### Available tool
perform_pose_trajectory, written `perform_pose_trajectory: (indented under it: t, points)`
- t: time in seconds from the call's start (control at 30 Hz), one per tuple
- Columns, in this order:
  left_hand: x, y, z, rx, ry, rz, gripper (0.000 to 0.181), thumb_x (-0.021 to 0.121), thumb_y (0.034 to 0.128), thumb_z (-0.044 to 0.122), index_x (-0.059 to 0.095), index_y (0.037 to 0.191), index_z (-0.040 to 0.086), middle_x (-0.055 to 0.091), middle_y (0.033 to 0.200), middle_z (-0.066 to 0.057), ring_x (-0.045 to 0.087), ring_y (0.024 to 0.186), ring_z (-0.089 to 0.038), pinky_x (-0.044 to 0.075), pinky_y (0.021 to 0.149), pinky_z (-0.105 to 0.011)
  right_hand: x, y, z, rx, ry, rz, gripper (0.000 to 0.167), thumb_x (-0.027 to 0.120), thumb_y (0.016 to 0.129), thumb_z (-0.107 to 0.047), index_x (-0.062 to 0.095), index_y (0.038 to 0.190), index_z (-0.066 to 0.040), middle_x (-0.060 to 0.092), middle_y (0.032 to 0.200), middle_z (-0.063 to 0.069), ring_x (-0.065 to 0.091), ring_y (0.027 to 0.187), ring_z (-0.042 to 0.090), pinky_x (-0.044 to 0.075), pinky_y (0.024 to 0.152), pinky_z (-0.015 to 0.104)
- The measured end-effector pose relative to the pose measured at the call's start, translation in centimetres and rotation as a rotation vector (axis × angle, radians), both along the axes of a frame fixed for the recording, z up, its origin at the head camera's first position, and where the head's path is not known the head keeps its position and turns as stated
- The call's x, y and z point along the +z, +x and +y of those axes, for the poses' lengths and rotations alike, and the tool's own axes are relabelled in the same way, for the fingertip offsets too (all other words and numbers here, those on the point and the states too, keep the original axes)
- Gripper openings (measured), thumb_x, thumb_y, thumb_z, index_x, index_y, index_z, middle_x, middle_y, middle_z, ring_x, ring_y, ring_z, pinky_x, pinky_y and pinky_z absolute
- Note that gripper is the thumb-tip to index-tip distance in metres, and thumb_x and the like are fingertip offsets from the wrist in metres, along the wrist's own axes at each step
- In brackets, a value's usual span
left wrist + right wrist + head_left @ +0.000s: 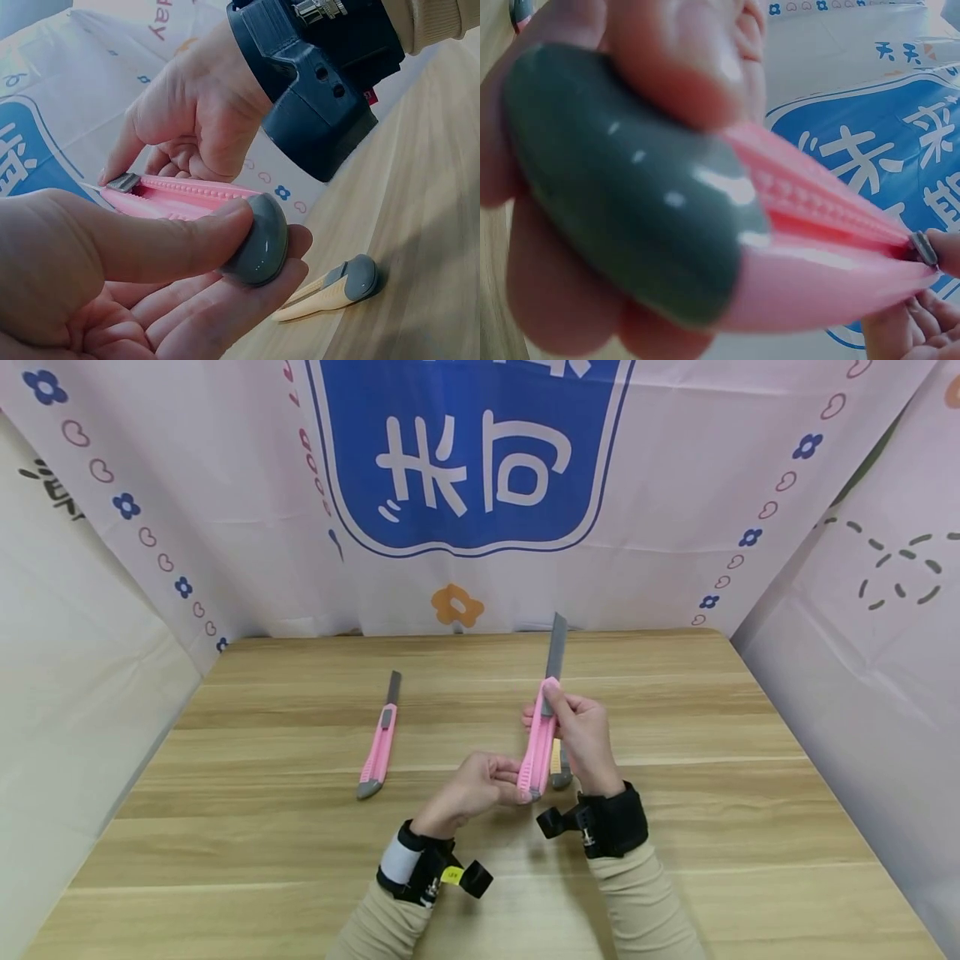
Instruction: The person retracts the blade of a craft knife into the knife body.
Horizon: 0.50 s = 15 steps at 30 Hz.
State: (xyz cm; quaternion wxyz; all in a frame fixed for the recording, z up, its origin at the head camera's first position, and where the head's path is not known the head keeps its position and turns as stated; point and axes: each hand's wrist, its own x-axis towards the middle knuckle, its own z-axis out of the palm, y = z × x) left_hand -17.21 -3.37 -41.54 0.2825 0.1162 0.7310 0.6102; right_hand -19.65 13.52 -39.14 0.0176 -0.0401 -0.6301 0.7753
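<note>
A pink utility knife (537,752) is raised over the table with its grey blade (557,645) extended, pointing away. My left hand (477,789) pinches its grey end cap (261,240) between thumb and fingers. At the slider end, my right hand (587,735) grips the knife, thumb at the grey slider (124,182). Partly hidden behind the held knife and right hand, a yellow-orange knife (556,757) with a grey end lies on the table. Another pink knife (379,747), blade also out, lies to the left.
The wooden table (262,852) ends at a hanging white cloth (262,560) with a blue printed emblem. Pale cloths also hang at the left and right sides. Black camera straps (615,822) wrap both wrists.
</note>
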Motion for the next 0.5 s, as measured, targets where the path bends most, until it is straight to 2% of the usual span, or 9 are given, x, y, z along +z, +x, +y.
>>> perform_pose_trajectory:
  t: [0.23,0.5]
  points:
    - [0.11,0.0,-0.09,-0.027,0.005,0.003,0.038,0.064,0.0839,-0.008,0.06,0.122,-0.01,0.069,0.109,-0.029,0.071,0.089,-0.014,0.062,0.082,-0.028,-0.47,-0.16,-0.15,-0.033,-0.024,0.081,0.041,0.056,0.098,-0.019,0.058,0.111,0.02,0.074,0.064,-0.006,0.073,0.062,0.008,0.062,0.065,0.023]
    - [0.17,-0.03,-0.24,-0.035,0.007,-0.002,0.039,0.063,0.0856,-0.007,0.059,0.124,-0.009,0.07,0.109,-0.028,0.069,0.086,-0.009,0.062,0.081,-0.027,-0.53,-0.19,-0.4,-0.034,-0.031,0.105,0.037,0.056,0.097,-0.015,0.058,0.106,0.021,0.074,0.065,-0.006,0.073,0.063,0.008,0.062,0.065,0.023]
